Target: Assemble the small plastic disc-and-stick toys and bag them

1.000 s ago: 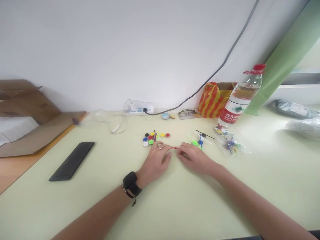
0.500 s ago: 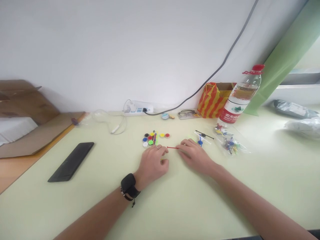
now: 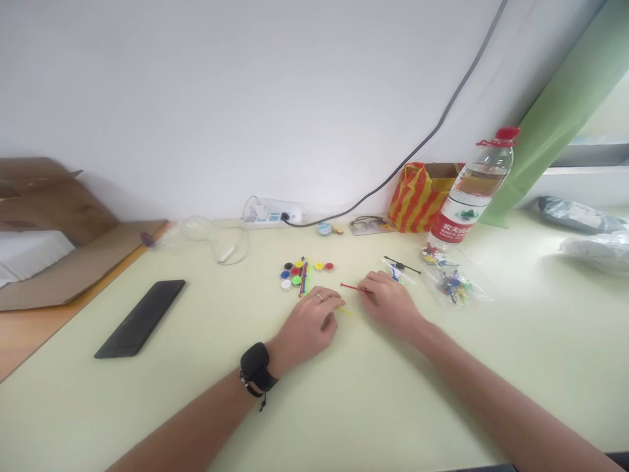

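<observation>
My left hand (image 3: 309, 322), with a ring and a dark watch (image 3: 256, 367) on its wrist, is closed over a thin yellow stick (image 3: 346, 311); one end shows past the fingertips. My right hand (image 3: 390, 301) pinches a thin red stick (image 3: 350, 286) whose arrow-like end points left. Beyond the left hand lie small coloured discs (image 3: 286, 284) beside a bundle of coloured sticks (image 3: 303, 278). A yellow disc (image 3: 319, 267) and a red disc (image 3: 329, 267) sit just apart. Past the right fingers, a black stick with a disc (image 3: 400, 265) rests near white and blue ones.
A clear bag of small coloured parts (image 3: 455, 286) lies right, before a water bottle (image 3: 472, 190) and striped bag (image 3: 417, 200). Glasses (image 3: 368, 224) and a power strip (image 3: 272, 214) are along the wall. Left are a black flat case (image 3: 140, 319) and cardboard box (image 3: 93, 255).
My right hand has shifted right with the red stick, away from my left hand. My left hand has moved slightly right and nearer me, and a yellow stick now shows at its fingertips.
</observation>
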### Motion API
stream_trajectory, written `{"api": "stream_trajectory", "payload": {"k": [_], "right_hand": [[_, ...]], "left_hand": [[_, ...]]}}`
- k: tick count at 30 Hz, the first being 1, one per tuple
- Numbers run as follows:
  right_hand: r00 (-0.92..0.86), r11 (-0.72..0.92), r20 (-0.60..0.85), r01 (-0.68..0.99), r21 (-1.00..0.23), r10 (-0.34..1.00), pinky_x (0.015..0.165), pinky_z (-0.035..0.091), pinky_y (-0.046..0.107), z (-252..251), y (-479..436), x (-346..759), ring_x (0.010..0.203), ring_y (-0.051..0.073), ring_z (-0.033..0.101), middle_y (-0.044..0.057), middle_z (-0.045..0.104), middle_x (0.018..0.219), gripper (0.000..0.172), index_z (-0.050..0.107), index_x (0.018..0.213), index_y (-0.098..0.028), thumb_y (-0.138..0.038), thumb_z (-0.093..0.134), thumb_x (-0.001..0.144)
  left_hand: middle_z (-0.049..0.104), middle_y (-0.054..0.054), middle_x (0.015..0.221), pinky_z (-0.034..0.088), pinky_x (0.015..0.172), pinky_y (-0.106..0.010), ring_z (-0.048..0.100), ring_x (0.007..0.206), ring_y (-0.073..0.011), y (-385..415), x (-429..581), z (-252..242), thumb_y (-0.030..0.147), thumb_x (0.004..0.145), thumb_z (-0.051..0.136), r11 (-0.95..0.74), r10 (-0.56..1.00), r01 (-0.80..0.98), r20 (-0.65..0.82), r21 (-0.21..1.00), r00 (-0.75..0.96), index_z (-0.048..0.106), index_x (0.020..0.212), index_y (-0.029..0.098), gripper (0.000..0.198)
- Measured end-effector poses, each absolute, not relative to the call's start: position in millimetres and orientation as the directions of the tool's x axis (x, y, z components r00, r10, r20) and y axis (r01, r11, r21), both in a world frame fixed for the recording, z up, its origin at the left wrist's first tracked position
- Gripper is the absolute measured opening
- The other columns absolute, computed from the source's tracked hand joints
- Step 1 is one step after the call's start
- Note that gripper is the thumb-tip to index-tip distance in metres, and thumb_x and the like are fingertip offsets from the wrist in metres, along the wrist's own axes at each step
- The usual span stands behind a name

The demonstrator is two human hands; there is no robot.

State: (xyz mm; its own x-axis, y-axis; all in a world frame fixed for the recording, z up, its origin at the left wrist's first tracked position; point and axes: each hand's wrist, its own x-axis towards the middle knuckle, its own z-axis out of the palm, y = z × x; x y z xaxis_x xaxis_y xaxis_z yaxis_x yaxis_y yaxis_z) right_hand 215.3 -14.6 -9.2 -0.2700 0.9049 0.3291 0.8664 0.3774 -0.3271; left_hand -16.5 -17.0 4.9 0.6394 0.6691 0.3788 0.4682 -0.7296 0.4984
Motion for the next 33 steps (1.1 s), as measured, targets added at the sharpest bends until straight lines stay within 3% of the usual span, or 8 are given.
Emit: {"api": "stream_trajectory", "payload": {"k": [5,8,15,20,24,29,33], "right_hand": [[-0.307,0.402,0.318,0.866,-0.297,0.897,0.083,0.045,0.037,-9,-16,214,0.098,0.025,0.060,0.008,0.067,0.099,0.018,0.068,0.103,-0.021,-0.017,0.051,0.096],[-0.307,0.431,0.357,0.832,-0.350,0.882,0.089,0.047,0.039,-7,-17,213,0.103,0.026,0.060,0.009,0.068,0.103,0.021,0.067,0.110,-0.021,-0.017,0.052,0.096],[-0.417,0.519,0.309,0.686,-0.510,0.855,0.081,0.047,0.036,2,-25,204,0.089,0.022,0.062,0.006,0.069,0.092,0.015,0.066,0.096,-0.021,-0.020,0.052,0.098],[-0.321,0.458,0.327,0.618,-0.639,0.889,0.068,0.046,0.031,-1,-25,202,0.076,0.019,0.060,0.004,0.066,0.084,0.015,0.063,0.094,-0.021,-0.018,0.049,0.097],[-0.200,0.453,0.420,0.578,-0.679,0.885,0.072,0.050,0.032,-5,-19,206,0.076,0.019,0.062,0.004,0.066,0.086,0.017,0.061,0.093,-0.022,-0.015,0.046,0.095],[-0.174,0.485,0.480,0.576,-0.659,0.860,0.090,0.054,0.037,-12,-13,209,0.100,0.023,0.070,0.010,0.072,0.107,0.028,0.069,0.099,-0.021,-0.013,0.043,0.096],[-0.242,0.504,0.457,0.592,-0.629,0.856,0.110,0.047,0.045,-18,-14,205,0.130,0.028,0.060,0.012,0.066,0.135,0.037,0.069,0.124,-0.019,-0.016,0.045,0.097]], "left_hand": [[0.071,-0.009,0.108,0.050,0.096,-0.046,0.062,0.108,-0.0271,-12,-20,-1,0.008,0.093,0.048,-0.708,0.695,0.502,0.363,0.497,0.620,0.068,0.110,0.023,0.030],[0.071,-0.008,0.106,0.050,0.093,-0.044,0.062,0.104,-0.0253,-11,-20,-3,0.010,0.099,0.042,-0.701,0.695,0.481,0.356,0.526,0.624,0.068,0.112,0.023,0.032],[0.072,-0.005,0.107,0.048,0.095,-0.041,0.062,0.104,-0.0233,-13,-17,-1,0.015,0.104,0.041,-0.707,0.694,0.440,0.424,0.553,0.582,0.067,0.113,0.025,0.030],[0.070,-0.006,0.108,0.045,0.099,-0.044,0.059,0.106,-0.0252,-13,-17,5,0.017,0.100,0.049,-0.719,0.695,0.488,0.503,0.495,0.514,0.067,0.111,0.025,0.023],[0.068,-0.007,0.103,0.047,0.096,-0.043,0.059,0.102,-0.0248,-17,-17,9,0.018,0.098,0.052,-0.729,0.684,0.474,0.496,0.494,0.535,0.067,0.104,0.024,0.017],[0.067,-0.008,0.107,0.050,0.092,-0.039,0.060,0.105,-0.0251,-20,-15,9,0.015,0.097,0.050,-0.751,0.609,0.396,0.325,0.528,0.723,0.068,0.106,0.023,0.021],[0.067,-0.008,0.114,0.049,0.097,-0.040,0.058,0.111,-0.0253,-20,-15,8,0.012,0.098,0.048,-0.761,0.591,0.391,0.306,0.517,0.746,0.068,0.111,0.023,0.026]]}}
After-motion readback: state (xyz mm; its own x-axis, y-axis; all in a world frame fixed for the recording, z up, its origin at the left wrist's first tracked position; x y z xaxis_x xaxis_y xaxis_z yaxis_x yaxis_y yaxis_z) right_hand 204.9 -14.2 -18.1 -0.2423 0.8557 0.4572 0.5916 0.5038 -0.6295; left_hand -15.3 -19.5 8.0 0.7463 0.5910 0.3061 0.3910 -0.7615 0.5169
